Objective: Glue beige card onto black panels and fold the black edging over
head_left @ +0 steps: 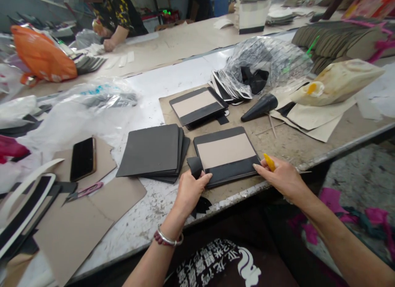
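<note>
Closely, left grip (189, 192) around black flap (195, 166)

White Chinese characters ran across the wearer's black shirt (216, 264), below the worktop's (277, 147) near edge, too skewed to read.

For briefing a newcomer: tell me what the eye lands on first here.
First, both hands at the table's near edge: the left hand pinches a curled black piece at the corner of a black-and-beige panel, the right hand holds a yellow tool at its right edge. Then the bright orange bag at far left.
</note>
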Demonstrator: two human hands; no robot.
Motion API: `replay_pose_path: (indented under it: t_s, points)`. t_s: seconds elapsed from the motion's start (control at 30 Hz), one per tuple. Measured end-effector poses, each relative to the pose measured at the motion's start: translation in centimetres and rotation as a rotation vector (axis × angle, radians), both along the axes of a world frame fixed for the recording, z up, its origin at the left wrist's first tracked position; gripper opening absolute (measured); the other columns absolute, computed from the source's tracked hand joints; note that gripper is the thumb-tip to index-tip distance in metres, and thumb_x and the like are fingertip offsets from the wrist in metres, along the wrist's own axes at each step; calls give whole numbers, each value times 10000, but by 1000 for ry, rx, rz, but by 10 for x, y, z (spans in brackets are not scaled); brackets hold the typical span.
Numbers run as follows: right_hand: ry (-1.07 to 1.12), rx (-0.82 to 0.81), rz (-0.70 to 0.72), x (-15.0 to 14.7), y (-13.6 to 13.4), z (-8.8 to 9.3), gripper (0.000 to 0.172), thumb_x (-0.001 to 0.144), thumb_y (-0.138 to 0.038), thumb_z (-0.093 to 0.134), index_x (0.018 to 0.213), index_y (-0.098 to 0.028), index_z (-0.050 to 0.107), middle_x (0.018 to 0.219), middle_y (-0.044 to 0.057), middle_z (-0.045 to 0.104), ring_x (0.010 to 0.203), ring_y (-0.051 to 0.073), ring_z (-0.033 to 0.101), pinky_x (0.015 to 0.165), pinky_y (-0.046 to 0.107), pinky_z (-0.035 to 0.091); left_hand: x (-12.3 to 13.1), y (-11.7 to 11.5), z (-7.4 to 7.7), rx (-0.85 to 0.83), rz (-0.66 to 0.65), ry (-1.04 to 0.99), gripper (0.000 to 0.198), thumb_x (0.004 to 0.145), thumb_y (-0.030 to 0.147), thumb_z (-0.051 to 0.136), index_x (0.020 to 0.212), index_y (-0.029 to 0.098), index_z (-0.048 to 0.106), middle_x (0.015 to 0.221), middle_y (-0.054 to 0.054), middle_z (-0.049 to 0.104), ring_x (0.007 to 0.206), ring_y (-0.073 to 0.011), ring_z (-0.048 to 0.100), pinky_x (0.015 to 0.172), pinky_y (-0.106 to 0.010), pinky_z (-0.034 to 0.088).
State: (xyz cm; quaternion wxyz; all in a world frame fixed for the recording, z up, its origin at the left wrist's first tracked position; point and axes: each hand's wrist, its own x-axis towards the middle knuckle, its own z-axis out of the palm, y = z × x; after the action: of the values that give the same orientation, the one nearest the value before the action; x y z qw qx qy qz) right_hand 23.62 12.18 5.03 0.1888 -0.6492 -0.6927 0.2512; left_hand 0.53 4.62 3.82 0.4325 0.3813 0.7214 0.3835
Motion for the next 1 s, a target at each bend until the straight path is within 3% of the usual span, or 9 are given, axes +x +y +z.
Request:
replay_pose_path:
  t_s: [1.0]
  points:
    - [36, -70, -13, -2, 0, 5, 216, 644, -432, 499, 609, -220, 477, 550, 6, 540, 530, 161, 511, 540, 273, 386, 0, 2, -4, -61, 32, 33, 281, 612, 427, 626, 564, 184, 493, 445, 43, 466, 406, -112, 438, 413, -220, 335]
